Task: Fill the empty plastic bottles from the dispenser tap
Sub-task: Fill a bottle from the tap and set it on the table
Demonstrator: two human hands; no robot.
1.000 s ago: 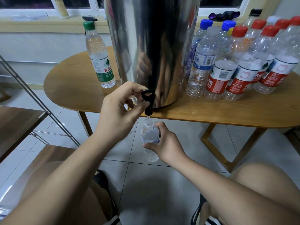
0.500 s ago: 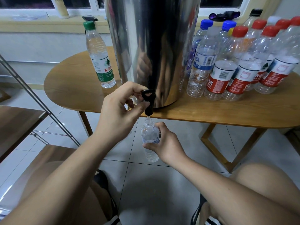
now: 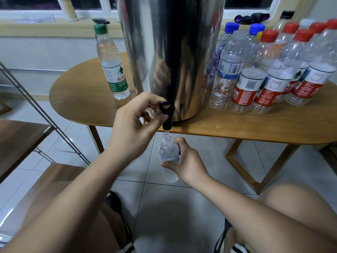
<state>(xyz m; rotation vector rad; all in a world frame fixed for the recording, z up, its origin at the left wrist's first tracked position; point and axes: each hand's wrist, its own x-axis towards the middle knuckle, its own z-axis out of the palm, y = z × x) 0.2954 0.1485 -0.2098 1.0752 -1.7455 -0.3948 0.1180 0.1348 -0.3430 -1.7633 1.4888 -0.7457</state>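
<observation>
While the green-capped bottle (image 3: 112, 63) on the table (image 3: 255, 125) shows a green band with the characters 农夫 – the red-labelled bottles (image 3: 242, 88) read 山泉 – the small bottle (image 3: 168, 157) stands upright below the table edge, mouth up under the black tap (image 3: 166, 114). The right hand (image 3: 184, 161) wraps it; the left hand (image 3: 135, 125) pinches the tap lever. Nothing has shifted since the earlier frames.
</observation>
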